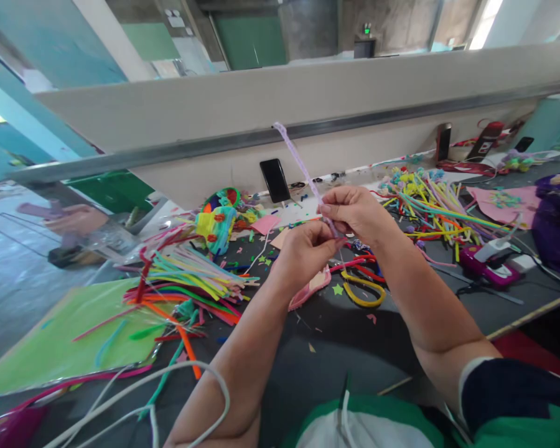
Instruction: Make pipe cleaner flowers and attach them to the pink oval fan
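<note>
Between my two hands is a lilac pipe cleaner [301, 165], its long end slanting up and left with a small bend at the tip. My right hand [352, 211] pinches it from above, thumb and fingers closed. Just below, my left hand [308, 252] grips its lower end with the fingertips. Under the hands lie a pink fuzzy piece [310, 291] and a yellow pipe cleaner loop [364, 292]. Red pipe cleaners [364, 269] lie partly hidden behind my right wrist.
Bundles of coloured pipe cleaners lie left [200, 274] and right [434, 205]. A phone [275, 180] leans on the low partition [214, 112]. A yellow and blue fuzzy craft [217, 227] stands left of it. White cables [214, 379] cross the front left; a purple charger [488, 267] sits right.
</note>
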`<state>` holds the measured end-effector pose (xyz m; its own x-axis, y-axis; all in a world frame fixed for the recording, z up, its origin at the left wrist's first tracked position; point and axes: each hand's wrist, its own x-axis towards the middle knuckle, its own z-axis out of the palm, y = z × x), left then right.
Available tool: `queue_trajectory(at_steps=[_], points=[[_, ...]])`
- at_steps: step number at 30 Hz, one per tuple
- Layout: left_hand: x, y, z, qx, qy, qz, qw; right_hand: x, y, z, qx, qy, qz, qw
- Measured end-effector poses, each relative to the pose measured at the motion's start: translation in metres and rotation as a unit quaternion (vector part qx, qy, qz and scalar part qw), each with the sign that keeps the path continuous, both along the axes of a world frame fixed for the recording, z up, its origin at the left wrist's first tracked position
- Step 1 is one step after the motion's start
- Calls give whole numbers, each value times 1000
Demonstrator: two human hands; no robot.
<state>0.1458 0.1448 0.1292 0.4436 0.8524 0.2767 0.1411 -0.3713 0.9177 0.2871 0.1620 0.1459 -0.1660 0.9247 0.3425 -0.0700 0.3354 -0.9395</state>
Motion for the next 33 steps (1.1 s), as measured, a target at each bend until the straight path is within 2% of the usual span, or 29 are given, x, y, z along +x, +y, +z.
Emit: queue_trajectory(at_steps=[2,5,7,10,14,15,17,18,19,21,24,28,31,33], points=[[1,0,-2,-97,-99,-61,988,1,2,-1,-13,71,68,995],[5,-2,-8,-218,-209,-128,945,2,4,-3,-18,145,146,978],[9,-5,-12,-249,-246,-141,926,4,4,-4,-25,170,179,969],[12,-5,-16,-222,-246,-145,932,9,4,-2,-38,167,200,965],[6,10,-23,-161,-102,-197,962,22,8,1,-34,180,177,967],[4,15,-26,-123,-45,-181,975,26,10,1,-35,195,173,965],[2,26,-37,-1,131,-89,987,32,14,0,-44,223,176,958],[3,30,-44,65,230,-48,970,34,17,-1,-51,234,179,954],[4,33,-51,115,329,-34,937,36,19,-2,-57,243,181,951],[11,35,-64,165,512,-47,842,38,22,-4,-61,253,180,949],[22,33,-77,172,566,-49,804,39,23,-5,-59,255,180,948],[24,30,-84,191,575,-41,795,39,23,-6,-65,256,170,949],[19,27,-82,218,564,-36,796,40,27,-8,-67,256,154,952],[15,27,-74,242,551,-25,798,42,29,-10,-63,254,147,954]])
